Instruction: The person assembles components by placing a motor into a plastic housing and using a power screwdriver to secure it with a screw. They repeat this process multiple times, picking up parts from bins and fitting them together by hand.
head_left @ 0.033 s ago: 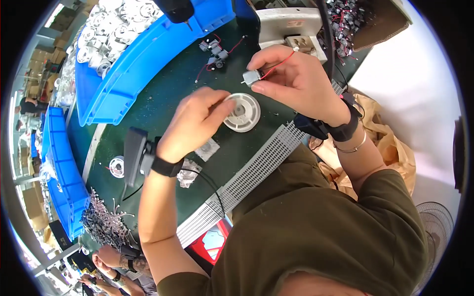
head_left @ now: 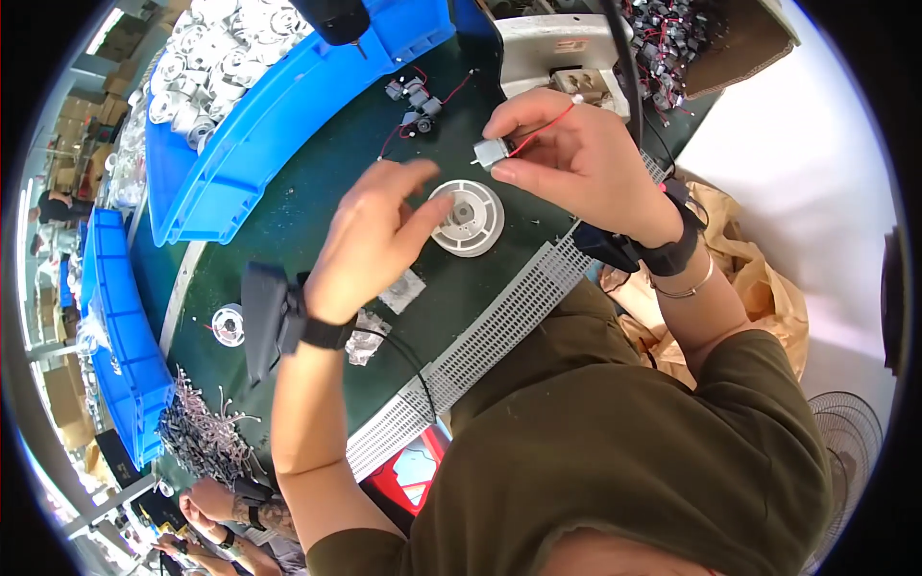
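A small silver motor (head_left: 491, 152) with a red lead and a white plug is pinched between the thumb and fingers of my right hand (head_left: 591, 163), raised over the bench. Below it a round white plastic housing (head_left: 483, 235) lies flat on the green bench top, its ribbed inside and central hub facing up. My left hand (head_left: 370, 235) hovers at the housing's left side, thumb and fingers apart and somewhat blurred. Its thumb tip overlaps the rim; whether it touches, I cannot tell. Several loose motors (head_left: 419, 104) with red wires lie beyond the housing.
A blue bin (head_left: 240, 178) of white plastic parts stands far left, with a black tool tip (head_left: 357, 43) overhead. At the back right are a metal fixture (head_left: 547, 53) and a box of motors (head_left: 663, 58). Small clear bags (head_left: 365, 338) lie near my left wrist. Another person's hands (head_left: 211, 501) show lower left.
My left hand's fingers have spread and lifted away from the white housing. The housing has shifted very slightly to the left. My right hand keeps its hold on the motor.
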Action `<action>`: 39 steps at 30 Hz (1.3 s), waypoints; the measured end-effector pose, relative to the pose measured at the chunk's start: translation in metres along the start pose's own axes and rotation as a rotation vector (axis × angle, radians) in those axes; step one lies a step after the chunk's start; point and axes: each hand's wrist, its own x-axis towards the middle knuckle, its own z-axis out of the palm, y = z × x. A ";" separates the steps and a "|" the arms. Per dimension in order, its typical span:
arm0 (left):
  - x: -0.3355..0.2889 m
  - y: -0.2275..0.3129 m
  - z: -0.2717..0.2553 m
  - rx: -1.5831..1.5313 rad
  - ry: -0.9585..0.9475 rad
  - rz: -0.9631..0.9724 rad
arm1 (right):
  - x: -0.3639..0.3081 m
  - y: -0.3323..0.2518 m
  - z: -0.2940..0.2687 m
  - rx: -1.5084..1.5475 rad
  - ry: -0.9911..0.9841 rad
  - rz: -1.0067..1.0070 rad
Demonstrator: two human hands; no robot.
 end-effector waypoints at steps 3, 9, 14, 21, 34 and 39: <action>-0.011 0.003 0.016 -0.099 0.215 0.148 | -0.007 0.004 -0.005 -0.048 -0.033 0.033; -0.013 0.006 0.044 -0.040 0.180 0.111 | 0.002 0.005 -0.004 -0.287 -0.186 -0.167; -0.008 0.002 0.027 -0.020 0.112 0.181 | 0.004 0.004 -0.002 -0.288 -0.150 -0.146; -0.012 0.017 0.047 0.147 0.249 0.084 | 0.000 0.006 -0.006 -0.438 -0.134 -0.167; -0.008 -0.003 0.079 0.023 0.566 0.214 | 0.005 0.017 0.018 -0.661 -0.205 -0.297; -0.036 -0.008 0.063 0.074 0.542 0.197 | 0.014 -0.001 0.007 -0.708 -0.321 -0.326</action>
